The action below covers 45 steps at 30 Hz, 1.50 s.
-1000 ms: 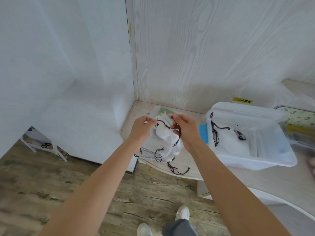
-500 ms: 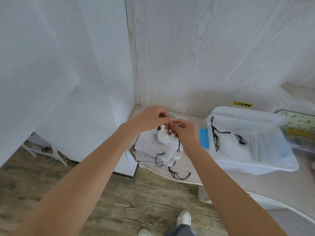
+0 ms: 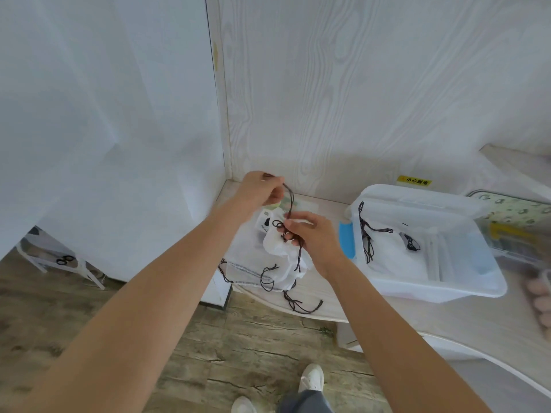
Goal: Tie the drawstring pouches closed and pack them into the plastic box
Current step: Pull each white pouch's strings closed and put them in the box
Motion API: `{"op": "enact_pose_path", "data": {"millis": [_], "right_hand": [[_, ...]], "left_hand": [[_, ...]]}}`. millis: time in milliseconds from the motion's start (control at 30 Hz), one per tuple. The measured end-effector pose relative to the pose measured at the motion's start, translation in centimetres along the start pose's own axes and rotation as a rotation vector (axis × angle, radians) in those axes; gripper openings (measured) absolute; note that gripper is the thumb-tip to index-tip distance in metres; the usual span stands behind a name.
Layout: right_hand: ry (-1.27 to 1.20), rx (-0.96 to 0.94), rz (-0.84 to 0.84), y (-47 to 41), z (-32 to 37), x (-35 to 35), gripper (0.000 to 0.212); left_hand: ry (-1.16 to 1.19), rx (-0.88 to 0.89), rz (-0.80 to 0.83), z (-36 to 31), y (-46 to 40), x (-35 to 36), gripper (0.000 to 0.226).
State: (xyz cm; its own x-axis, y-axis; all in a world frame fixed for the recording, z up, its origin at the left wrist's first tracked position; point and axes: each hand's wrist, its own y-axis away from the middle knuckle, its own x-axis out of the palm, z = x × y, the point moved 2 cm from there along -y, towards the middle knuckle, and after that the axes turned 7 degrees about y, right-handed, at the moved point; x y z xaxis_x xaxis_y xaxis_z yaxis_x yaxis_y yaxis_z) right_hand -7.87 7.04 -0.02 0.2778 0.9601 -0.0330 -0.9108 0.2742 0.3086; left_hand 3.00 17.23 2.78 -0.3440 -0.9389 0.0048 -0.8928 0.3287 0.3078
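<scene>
While the knot is only half made, the main risk is the cord (image 3: 289, 195) slipping out of the pinch before it's pulled tight, which would leave the pouch (image 3: 283, 251) open & mean redoing the loop. Another risk, I'd judge: loose cords from the other pouches (image 3: 247, 263) lying underneath could get caught up w/ this one, since they sit right below it on the desk (image 3: 447, 317). A hard tug could also drag the pouch off the desk edge, as it's near the rim.

Left hand (image 3: 262, 189) is raised above the pouch, fingers curled & pinching the dark cord end, drawing it up and away. Right hand (image 3: 310, 234) is closed on the gathered neck of the pouch, fingertips clamping a small loop of cord against the white fabric.

The pouch is held just above the desk's left end, beside the plastic box (image 3: 432, 281). The box is to the right, lid off or back, w/ at least one tied pouch already inside; exact count can't tell.
</scene>
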Motion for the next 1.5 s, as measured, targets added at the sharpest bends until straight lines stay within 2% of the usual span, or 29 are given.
{"op": "enact_pose_path", "data": {"millis": [67, 133, 233, 500, 600, 700, 767, 900, 967, 1100, 1200, 1367, 1500], "right_hand": [[-0.081, 0.038, -0.058, -0.3, -0.1, -0.2, 0.021], [-0.123, 0.045, -0.082, -0.5, -0.1, -0.4, 0.023], [-0.132, 0.032, -0.075, -0.5, 0.0, -0.3, 0.022], [-0.146, 0.000, 0.019, -0.2, 0.1, 0.0, 0.005], [-0.102, -0.023, 0.061, 0.0, 0.1, -0.2, 0.015], [-0.047, -0.057, -0.006, 0.3, 0.5, -0.2, 0.017], [-0.011, -0.086, -0.060, 0.5, 0.8, -0.2, 0.015], [0.071, -0.119, -0.077, 0.7, 0.9, 0.1, 0.009], [0.083, -0.116, -0.087, 0.7, 0.9, 0.3, 0.009], [0.079, -0.127, -0.081, 0.7, 0.9, 0.3, 0.009], [0.040, -0.120, -0.082, 0.8, 0.9, 0.3, 0.007], [0.056, -0.136, -0.086, 1.1, 0.9, 0.1, 0.009], [0.157, -0.165, -0.093, 1.2, 0.7, 0.0, 0.018]], "left_hand": [[-0.202, 0.123, -0.041, 1.1, 0.6, 0.1, 0.018], [-0.338, 0.227, 0.013, 1.6, 2.2, 0.2, 0.020], [-0.451, 0.290, 0.088, 2.4, 3.5, -0.1, 0.016], [-0.376, 0.399, 0.029, 2.0, 4.2, -1.8, 0.004], [-0.165, 0.335, 0.003, 2.8, 4.4, -2.1, 0.010], [0.076, 0.236, -0.047, 4.0, 5.0, -2.0, 0.014], [0.114, 0.211, -0.055, 4.7, 5.3, -1.9, 0.018], [0.092, 0.194, -0.011, 4.6, 5.7, -1.4, 0.031], [-0.001, 0.221, 0.034, 4.3, 5.7, -1.2, 0.035], [-0.298, 0.427, 0.035, 4.3, 5.8, -1.0, 0.019], [-0.381, 0.509, -0.013, 4.5, 5.7, -1.1, 0.016], [-0.443, 0.520, -0.035, 4.4, 5.6, -0.9, 0.012], [-0.441, 0.417, 0.007, 4.1, 5.3, -0.8, 0.010]]}}
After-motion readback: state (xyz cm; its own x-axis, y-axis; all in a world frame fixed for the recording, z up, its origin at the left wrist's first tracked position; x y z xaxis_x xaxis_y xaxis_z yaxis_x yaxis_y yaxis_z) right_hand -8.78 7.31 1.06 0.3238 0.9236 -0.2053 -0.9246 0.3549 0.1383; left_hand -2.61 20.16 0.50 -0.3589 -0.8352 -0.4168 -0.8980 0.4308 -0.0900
